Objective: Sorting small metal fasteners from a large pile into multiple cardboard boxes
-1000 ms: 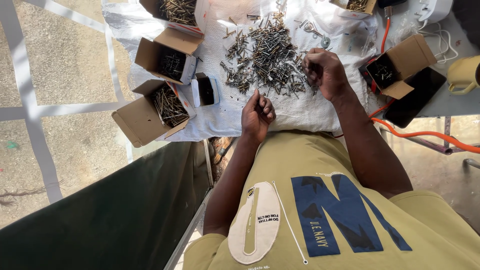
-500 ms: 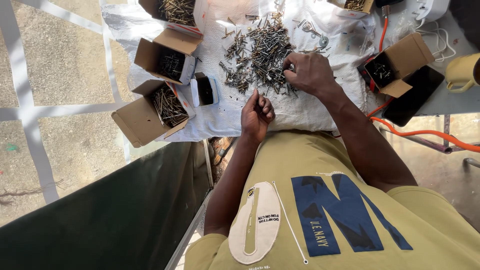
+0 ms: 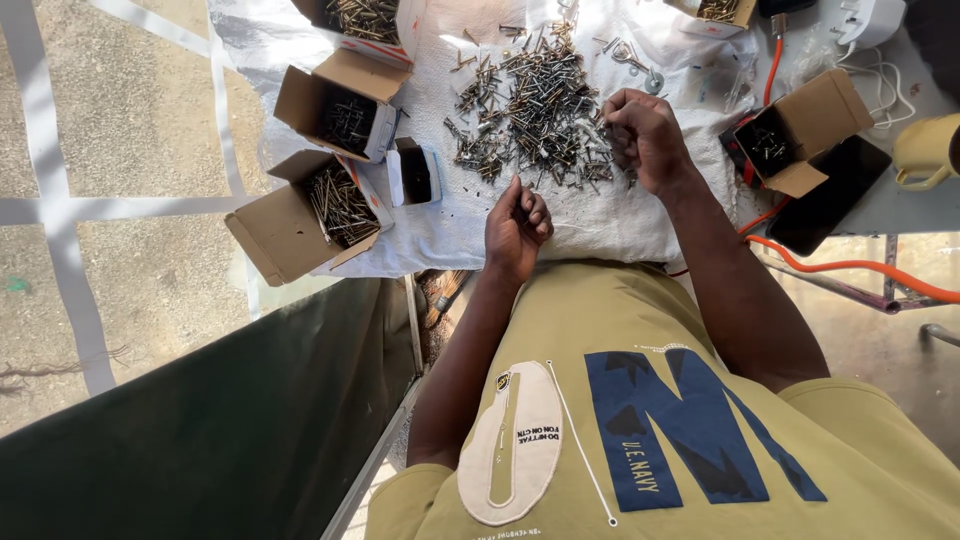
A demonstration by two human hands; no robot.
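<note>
The pile of screws lies spread on a white cloth over the tabletop, a loose heap of dark and silvery fasteners with no shared direction — their long axes point every way, though many run roughly away from the person.

The right hand sits on the pile's right edge, fingers curled inward and pinching among the screws; whether one is actually gripped between the fingertips cannot be told. The pile lies directly to that hand's left and touches it, so this is the nearer hand.

The left hand rests on the cloth just short of the pile's near edge, loosely curled, with what looks like a thin screw standing up between its fingertips, pointing away toward the heap.

Outward to the left stand three open cardboard boxes: the nearest holds long brassy screws, the middle one darker ones, the far one more brassy ones. A small white box stands open between them and the pile. To the right sits another open cardboard box, beside a dark phone, an orange cable and a yellow mug.
</note>
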